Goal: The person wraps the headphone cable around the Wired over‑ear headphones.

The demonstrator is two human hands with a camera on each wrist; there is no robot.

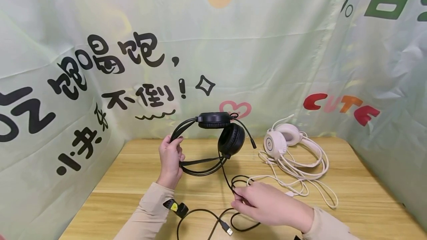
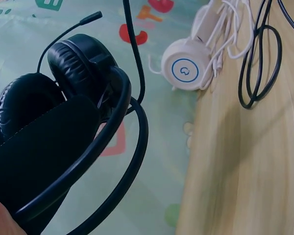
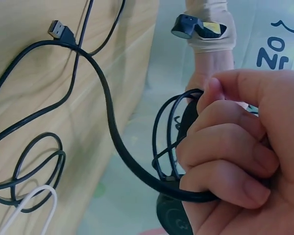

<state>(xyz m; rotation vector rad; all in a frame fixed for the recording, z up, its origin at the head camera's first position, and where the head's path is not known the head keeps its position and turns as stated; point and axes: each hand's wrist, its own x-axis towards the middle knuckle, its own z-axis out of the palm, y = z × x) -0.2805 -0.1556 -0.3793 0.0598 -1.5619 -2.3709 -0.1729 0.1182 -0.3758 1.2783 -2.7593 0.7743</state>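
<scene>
My left hand (image 1: 171, 160) grips a black headset (image 1: 215, 118) by its headband and holds it up over the table. The ear cups point right, with the microphone boom (image 1: 249, 133) sticking out beyond them. In the left wrist view the padded ear cup (image 2: 73, 63) and the twin headband bars show close up. Curled fingers of my right hand (image 1: 270, 203) hold the headset's black cable (image 3: 118, 139), which runs down from the lower cup. The cable's USB plug (image 1: 227, 228) lies on the table near the front, with loose loops of cord around it.
A white headset (image 1: 275, 144) with its bundled white cable (image 1: 300, 175) rests at the right of the wooden table (image 1: 133, 173). Some white cord lies close to the right hand and the black loops. Printed cloth (image 1: 267, 58) hangs behind and at both sides.
</scene>
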